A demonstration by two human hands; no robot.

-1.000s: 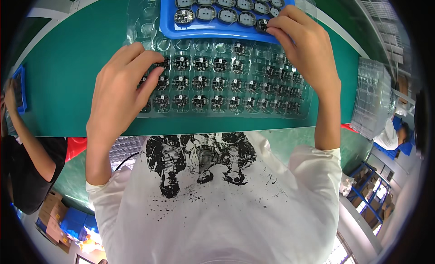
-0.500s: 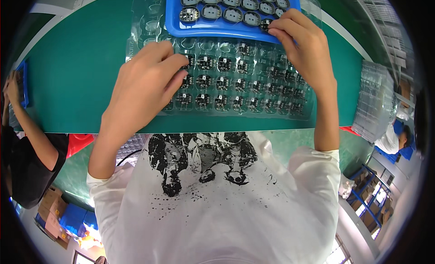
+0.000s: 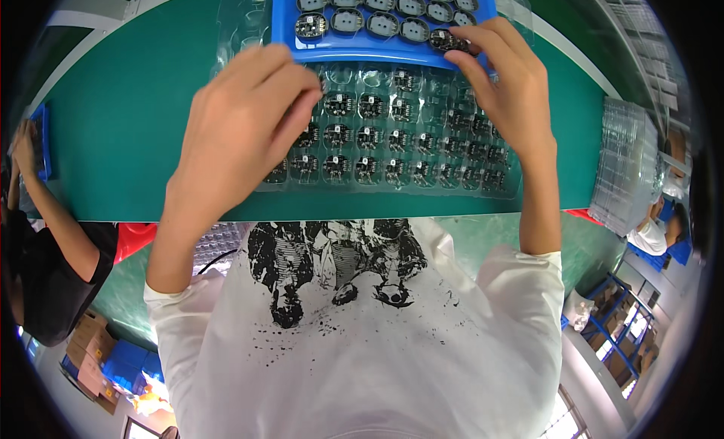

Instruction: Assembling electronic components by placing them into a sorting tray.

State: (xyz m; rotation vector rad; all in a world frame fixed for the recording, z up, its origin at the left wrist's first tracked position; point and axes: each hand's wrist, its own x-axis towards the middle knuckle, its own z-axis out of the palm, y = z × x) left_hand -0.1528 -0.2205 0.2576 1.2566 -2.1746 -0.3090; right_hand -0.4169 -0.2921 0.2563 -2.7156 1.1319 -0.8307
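My left hand (image 3: 241,122) hovers over the left part of a clear plastic blister tray (image 3: 332,188), its fingers pinched and slightly blurred. A dark bit of a small circuit board shows at its fingertips, mostly hidden. Rows of small black circuit boards (image 3: 337,167) sit in the blister pockets. Beyond lies a blue tray (image 3: 362,54) with several grey oval housings (image 3: 383,24). At that tray's near right corner, my right hand (image 3: 509,84) pinches the edge of a black circuit board (image 3: 445,40) between thumb and fingers. Another board (image 3: 310,26) rests in the leftmost near housing.
The green table (image 3: 136,137) carries both trays, with the blue one overlapping the blister tray's far side. A stack of clear blister trays (image 3: 622,164) stands at the right. On the left, a co-worker's arm (image 3: 56,209) reaches toward another blue tray (image 3: 44,145).
My left hand has lifted away from a pocket in the blister tray and moved slightly up. My right hand stays at the blue tray's corner, where more of its circuit board now shows.
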